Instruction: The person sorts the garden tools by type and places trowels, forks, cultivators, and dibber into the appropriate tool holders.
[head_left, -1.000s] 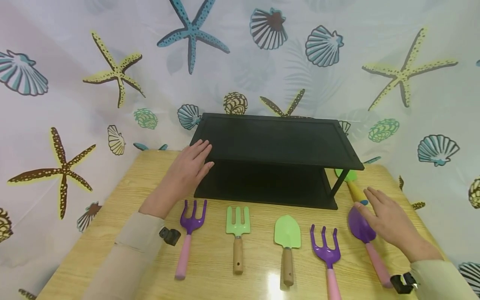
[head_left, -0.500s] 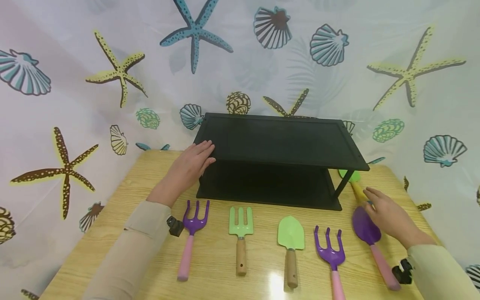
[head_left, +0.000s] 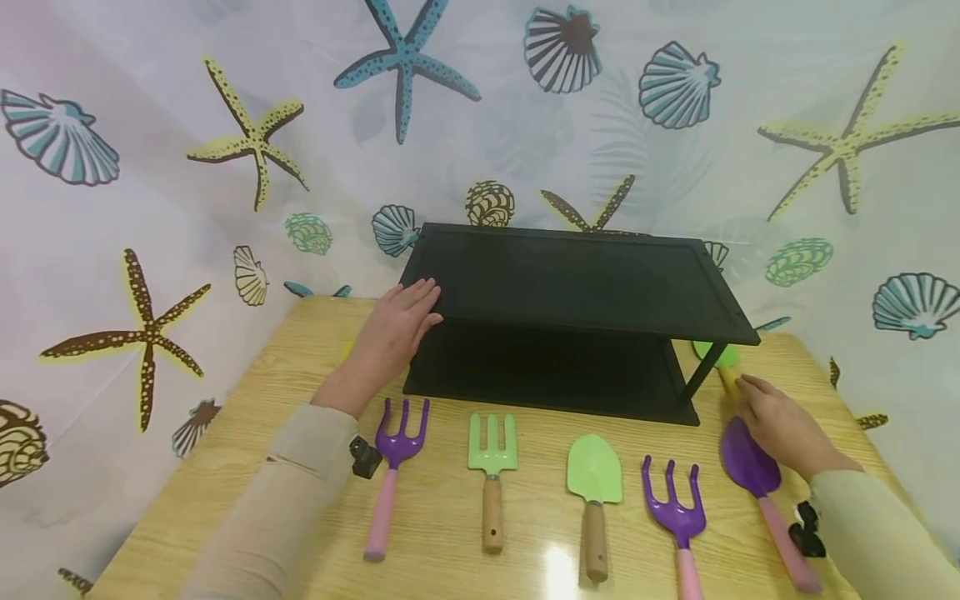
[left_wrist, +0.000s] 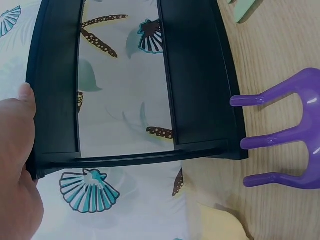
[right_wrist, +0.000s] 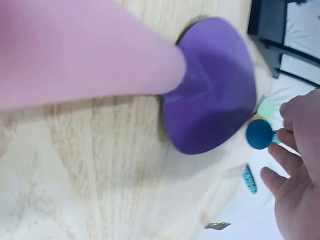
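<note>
My left hand (head_left: 393,342) rests on the left end of a black two-tier shelf (head_left: 577,283), fingers laid on the upper board. In the left wrist view the thumb lies at that board's edge. My right hand (head_left: 783,425) reaches over the yellow handle (head_left: 729,382) of a tool with a green head (head_left: 723,354), right of the shelf. In the right wrist view its bent fingers are beside the handle's blue end cap (right_wrist: 259,134), with no grip to be seen. Under that hand lies a purple trowel (head_left: 750,458) with a pink handle.
In front of the shelf lie a purple hand fork (head_left: 401,442), a green hand fork (head_left: 492,454), a green trowel (head_left: 595,467) and another purple fork (head_left: 678,512). Something yellow (left_wrist: 220,222) lies left of the shelf. A shell-patterned cloth (head_left: 465,108) hangs behind.
My right hand has moved left over the yellow handle, and its fingers are more bent. The left hand stays on the shelf. The whole head view has shifted slightly.
</note>
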